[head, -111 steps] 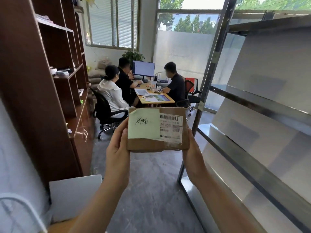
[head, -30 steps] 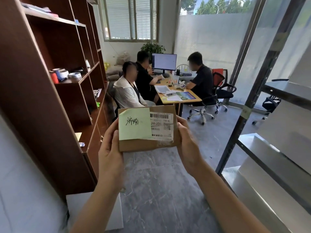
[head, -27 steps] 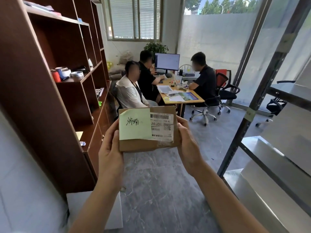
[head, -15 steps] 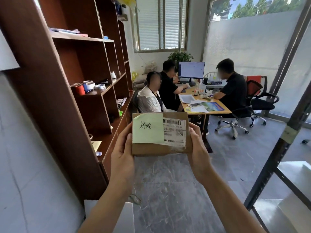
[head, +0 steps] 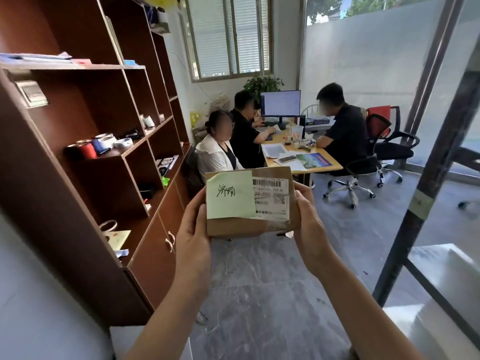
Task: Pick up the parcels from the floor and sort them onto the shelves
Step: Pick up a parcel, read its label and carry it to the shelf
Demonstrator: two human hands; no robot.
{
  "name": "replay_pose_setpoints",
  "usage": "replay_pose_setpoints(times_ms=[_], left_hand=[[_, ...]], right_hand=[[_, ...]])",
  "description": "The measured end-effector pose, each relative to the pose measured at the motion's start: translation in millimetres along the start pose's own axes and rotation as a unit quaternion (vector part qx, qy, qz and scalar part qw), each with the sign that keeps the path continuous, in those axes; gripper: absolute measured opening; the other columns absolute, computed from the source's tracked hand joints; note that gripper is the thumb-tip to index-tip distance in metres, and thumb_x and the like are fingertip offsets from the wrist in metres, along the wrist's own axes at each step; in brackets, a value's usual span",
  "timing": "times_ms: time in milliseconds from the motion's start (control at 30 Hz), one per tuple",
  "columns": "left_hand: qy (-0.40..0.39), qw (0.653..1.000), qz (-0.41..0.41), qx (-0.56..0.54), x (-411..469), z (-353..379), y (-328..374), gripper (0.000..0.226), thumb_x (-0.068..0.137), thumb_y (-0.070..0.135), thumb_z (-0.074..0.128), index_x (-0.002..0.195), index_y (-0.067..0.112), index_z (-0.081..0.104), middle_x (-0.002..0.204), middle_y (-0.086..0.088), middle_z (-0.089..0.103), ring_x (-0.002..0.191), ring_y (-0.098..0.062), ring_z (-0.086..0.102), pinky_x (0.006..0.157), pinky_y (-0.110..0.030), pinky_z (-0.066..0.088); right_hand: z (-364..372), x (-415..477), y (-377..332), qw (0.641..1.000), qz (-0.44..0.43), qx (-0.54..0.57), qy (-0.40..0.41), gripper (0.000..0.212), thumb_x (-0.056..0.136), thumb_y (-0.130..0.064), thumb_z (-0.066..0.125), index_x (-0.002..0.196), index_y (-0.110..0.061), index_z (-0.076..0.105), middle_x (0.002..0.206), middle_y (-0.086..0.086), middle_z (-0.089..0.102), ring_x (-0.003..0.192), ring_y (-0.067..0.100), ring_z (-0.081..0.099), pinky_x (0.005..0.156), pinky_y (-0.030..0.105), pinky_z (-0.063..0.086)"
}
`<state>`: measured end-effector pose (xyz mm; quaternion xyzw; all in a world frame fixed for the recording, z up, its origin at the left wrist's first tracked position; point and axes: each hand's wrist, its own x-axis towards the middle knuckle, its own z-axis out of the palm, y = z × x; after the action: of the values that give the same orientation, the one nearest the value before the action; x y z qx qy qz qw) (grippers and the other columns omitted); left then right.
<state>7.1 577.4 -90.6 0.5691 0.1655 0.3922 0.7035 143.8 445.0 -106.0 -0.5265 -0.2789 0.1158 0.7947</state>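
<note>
A brown cardboard parcel (head: 233,227) is held up at chest height in the middle of the view. A pale green note with handwriting and a white barcode label cover its face. My left hand (head: 193,237) grips its left edge and my right hand (head: 310,224) grips its right edge, fingers behind the box. The metal rack (head: 426,203) with its grey shelves stands at the right edge, partly out of view.
A dark wooden bookcase (head: 109,162) with small items fills the left side. Three people sit at a wooden desk (head: 301,159) with a monitor straight ahead. Office chairs (head: 389,141) stand beside the desk. Grey tiled floor (head: 259,294) lies below the parcel.
The view has swung left: the bookcase fills more of the frame and the metal rack has slid toward the right edge. Both hands keep the same hold on the parcel.
</note>
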Motion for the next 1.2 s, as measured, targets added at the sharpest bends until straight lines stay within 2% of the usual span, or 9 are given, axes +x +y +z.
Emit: replay_pose_setpoints(times_ms=[100,300,467,567,633,800,1000,1100,1200], left_hand=[[-0.005,1.000,-0.018,0.002,2,13,-11,0.028,0.104,0.034,0.052,0.119,0.049,0.070,0.131,0.003,0.070,0.129,-0.024,0.062,0.109,-0.055,0.047],[-0.036,0.999,-0.025,-0.017,12,34,-22,0.029,0.106,0.032,0.051,0.124,0.045,0.068,0.132,-0.001,0.070,0.128,-0.027,0.062,0.105,-0.053,0.050],[-0.054,0.998,-0.037,-0.025,30,42,-30,0.029,0.106,0.030,0.050,0.124,0.045,0.068,0.131,0.004,0.071,0.124,-0.018,0.064,0.082,-0.026,0.059],[-0.065,0.997,-0.028,-0.036,47,45,-40,0.029,0.106,0.029,0.051,0.123,0.043,0.069,0.134,0.002,0.069,0.131,-0.023,0.060,0.108,-0.046,0.050],[-0.076,0.996,-0.030,-0.041,59,46,-47,0.029,0.106,0.028,0.052,0.118,0.045,0.072,0.133,0.003,0.070,0.132,-0.023,0.059,0.115,-0.054,0.043],[-0.103,0.992,-0.037,-0.062,96,47,-64,0.030,0.106,0.027,0.051,0.116,0.045,0.073,0.133,0.002,0.071,0.132,-0.025,0.060,0.115,-0.058,0.041],[-0.124,0.988,-0.056,-0.078,147,43,-84,0.030,0.106,0.026,0.052,0.119,0.044,0.072,0.139,-0.001,0.066,0.135,-0.025,0.057,0.117,-0.060,0.038],[-0.143,0.984,-0.058,-0.089,172,35,-91,0.031,0.106,0.026,0.051,0.118,0.045,0.072,0.137,-0.001,0.068,0.135,-0.029,0.057,0.116,-0.062,0.037],[-0.162,0.981,-0.060,-0.091,198,25,-95,0.030,0.106,0.027,0.051,0.118,0.044,0.072,0.134,0.000,0.070,0.134,-0.030,0.057,0.114,-0.063,0.039]], right_hand=[[-16,0,-2,1.000,0.006,0.006,0.013,0.031,0.109,-0.026,0.028,0.129,-0.021,0.051,0.118,0.011,0.065,0.103,0.018,0.065,0.068,0.027,0.055],[-33,7,-6,0.999,0.015,-0.010,0.043,0.030,0.109,-0.024,0.029,0.127,-0.017,0.051,0.113,0.008,0.065,0.098,0.012,0.067,0.071,0.024,0.055],[-38,15,-6,0.998,0.015,-0.020,0.064,0.031,0.109,-0.023,0.028,0.132,-0.012,0.046,0.095,-0.010,0.073,0.090,0.005,0.070,0.069,0.022,0.056],[-37,22,-6,0.996,0.003,-0.036,0.081,0.032,0.109,-0.022,0.027,0.133,-0.012,0.046,0.094,-0.015,0.072,0.089,0.002,0.069,0.071,0.022,0.056],[-36,27,-5,0.994,0.000,-0.047,0.098,0.030,0.109,-0.023,0.028,0.131,-0.015,0.048,0.094,-0.014,0.070,0.087,0.000,0.068,0.069,0.021,0.056],[-30,46,2,0.988,0.002,-0.065,0.142,0.027,0.109,-0.024,0.028,0.124,-0.023,0.050,0.104,-0.005,0.068,0.094,0.007,0.068,0.071,0.027,0.056],[-13,77,19,0.979,-0.002,-0.092,0.182,0.025,0.108,-0.029,0.030,0.121,-0.030,0.051,0.115,0.002,0.065,0.117,0.029,0.062,0.081,0.046,0.052],[-1,95,30,0.976,-0.003,-0.102,0.192,0.026,0.108,-0.028,0.029,0.123,-0.029,0.051,0.114,-0.001,0.066,0.115,0.023,0.063,0.092,0.050,0.051],[11,112,43,0.975,-0.001,-0.104,0.199,0.026,0.109,-0.027,0.028,0.121,-0.030,0.051,0.108,-0.006,0.068,0.105,0.012,0.066,0.093,0.045,0.052]])
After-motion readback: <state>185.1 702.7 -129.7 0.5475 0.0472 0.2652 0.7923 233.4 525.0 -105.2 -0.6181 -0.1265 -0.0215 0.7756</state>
